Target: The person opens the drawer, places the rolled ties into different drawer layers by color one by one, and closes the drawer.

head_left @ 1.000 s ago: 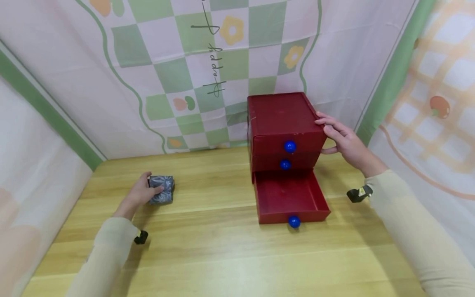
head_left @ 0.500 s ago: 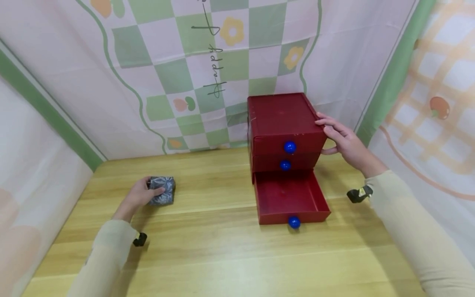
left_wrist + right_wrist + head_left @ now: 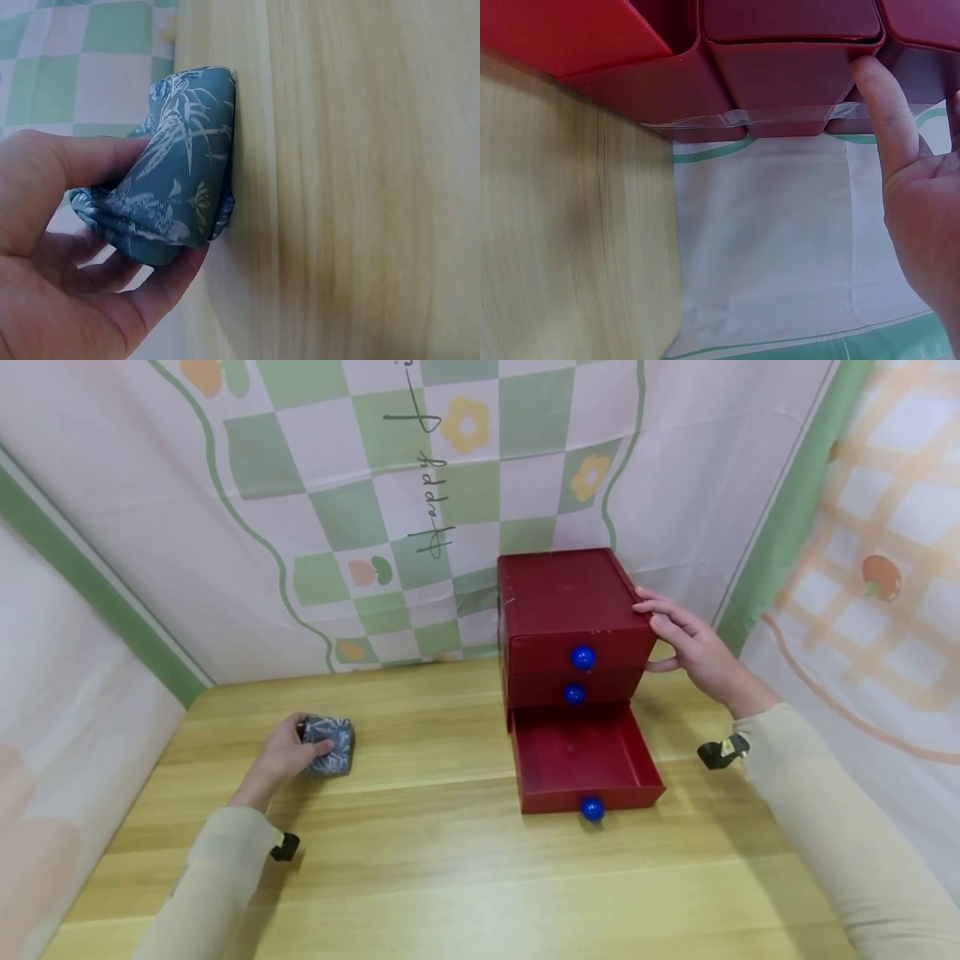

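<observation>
A small folded cloth [image 3: 335,747], blue-grey with pale leaf prints, is at the left of the table. My left hand [image 3: 282,753] grips its left end, thumb on top; in the left wrist view the fingers reach under the cloth [image 3: 184,157], which bunches up near the palm. Toward the right stands a dark red drawer unit [image 3: 570,589] with blue round knobs. Its bottom drawer [image 3: 581,752] is pulled out, with nothing inside. My right hand [image 3: 693,647] rests along the unit's upper right side, fingers spread; one fingertip touches a drawer casing [image 3: 795,71] in the right wrist view.
The wooden table [image 3: 420,877] reaches back to a checked, flower-printed curtain [image 3: 420,510]. Side curtains [image 3: 885,527] hang at left and right. Clear tape [image 3: 739,118] runs across the unit's side. The upper two drawers are closed, their knobs [image 3: 583,657] facing me.
The cloth has shifted very slightly and its outline has become more rumpled under my left hand. My right hand and the drawer unit keep their places.
</observation>
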`<action>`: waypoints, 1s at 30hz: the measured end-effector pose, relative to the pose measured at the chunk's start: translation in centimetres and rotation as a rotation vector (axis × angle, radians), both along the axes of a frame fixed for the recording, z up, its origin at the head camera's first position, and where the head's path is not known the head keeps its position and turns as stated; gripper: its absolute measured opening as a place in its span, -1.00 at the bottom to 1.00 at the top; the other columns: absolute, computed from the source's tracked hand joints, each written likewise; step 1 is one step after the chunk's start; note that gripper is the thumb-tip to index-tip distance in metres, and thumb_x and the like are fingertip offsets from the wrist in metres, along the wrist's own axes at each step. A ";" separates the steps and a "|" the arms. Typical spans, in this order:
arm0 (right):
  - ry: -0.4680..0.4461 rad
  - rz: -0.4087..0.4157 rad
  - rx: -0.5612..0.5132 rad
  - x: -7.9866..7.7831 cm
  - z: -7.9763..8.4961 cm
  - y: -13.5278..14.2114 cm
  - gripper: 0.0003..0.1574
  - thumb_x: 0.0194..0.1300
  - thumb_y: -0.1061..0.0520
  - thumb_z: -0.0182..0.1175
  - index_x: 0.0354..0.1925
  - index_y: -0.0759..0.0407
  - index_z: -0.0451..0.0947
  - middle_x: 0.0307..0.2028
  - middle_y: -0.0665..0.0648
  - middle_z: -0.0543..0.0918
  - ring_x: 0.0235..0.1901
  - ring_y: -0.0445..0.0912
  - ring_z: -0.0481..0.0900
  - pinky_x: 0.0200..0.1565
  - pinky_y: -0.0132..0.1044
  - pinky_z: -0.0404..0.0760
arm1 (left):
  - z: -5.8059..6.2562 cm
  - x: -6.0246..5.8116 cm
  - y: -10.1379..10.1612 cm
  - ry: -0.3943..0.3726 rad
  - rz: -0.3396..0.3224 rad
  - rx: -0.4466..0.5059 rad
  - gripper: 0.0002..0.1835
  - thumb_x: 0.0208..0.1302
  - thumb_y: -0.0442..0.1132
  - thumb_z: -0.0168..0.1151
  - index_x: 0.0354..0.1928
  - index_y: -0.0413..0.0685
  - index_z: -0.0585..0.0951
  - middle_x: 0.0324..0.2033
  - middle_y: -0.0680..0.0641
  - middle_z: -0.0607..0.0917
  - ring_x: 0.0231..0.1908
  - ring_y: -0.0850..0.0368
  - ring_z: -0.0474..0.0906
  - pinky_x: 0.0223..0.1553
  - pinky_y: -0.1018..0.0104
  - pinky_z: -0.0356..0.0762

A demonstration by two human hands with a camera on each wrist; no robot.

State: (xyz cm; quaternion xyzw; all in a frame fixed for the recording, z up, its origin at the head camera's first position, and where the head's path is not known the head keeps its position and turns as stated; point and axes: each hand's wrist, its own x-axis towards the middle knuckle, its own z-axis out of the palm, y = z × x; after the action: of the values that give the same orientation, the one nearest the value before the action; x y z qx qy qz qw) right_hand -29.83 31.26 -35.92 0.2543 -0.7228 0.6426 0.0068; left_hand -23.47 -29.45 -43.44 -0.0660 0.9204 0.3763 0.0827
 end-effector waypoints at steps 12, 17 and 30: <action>0.005 0.007 -0.010 -0.2 -0.1 0.0 -0.56 0.63 0.10 -0.08 0.35 0.14 0.44 0.57 -0.02 0.08 0.42 -0.07 0.21 -0.29 -0.16 0.74 | 0.4 0.7 0.3 -0.043 0.060 0.051 0.04 0.17 -0.05 0.50 0.44 -0.53 0.14 0.26 -0.54 0.39 0.23 -0.43 0.40 0.26 -0.19 0.39; 0.009 -0.002 0.000 -0.1 -0.1 0.1 -0.56 0.63 0.10 -0.08 0.35 0.14 0.44 0.57 -0.02 0.08 0.42 -0.06 0.21 -0.29 -0.16 0.74 | 0.2 0.9 0.5 -0.021 0.013 0.065 0.00 0.15 -0.01 0.52 0.43 -0.46 0.22 0.23 -0.49 0.44 0.19 -0.36 0.45 0.24 -0.16 0.43; 0.020 -0.026 0.039 -0.1 -0.1 0.1 -0.54 0.64 0.07 -0.09 0.36 0.16 0.41 0.57 -0.02 0.08 0.40 -0.06 0.24 -0.29 -0.13 0.74 | 0.3 1.3 1.4 0.065 0.020 0.160 -0.11 0.18 0.01 0.49 0.36 -0.44 0.36 0.11 -0.36 0.61 0.01 -0.12 0.61 0.05 0.11 0.62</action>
State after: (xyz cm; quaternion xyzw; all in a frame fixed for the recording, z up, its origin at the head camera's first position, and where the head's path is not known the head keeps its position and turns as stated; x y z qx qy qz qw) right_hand -29.93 31.38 -36.05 0.2514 -0.7383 0.6256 0.0176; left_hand -22.13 -28.10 -43.15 -0.0561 0.8890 0.4513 0.0538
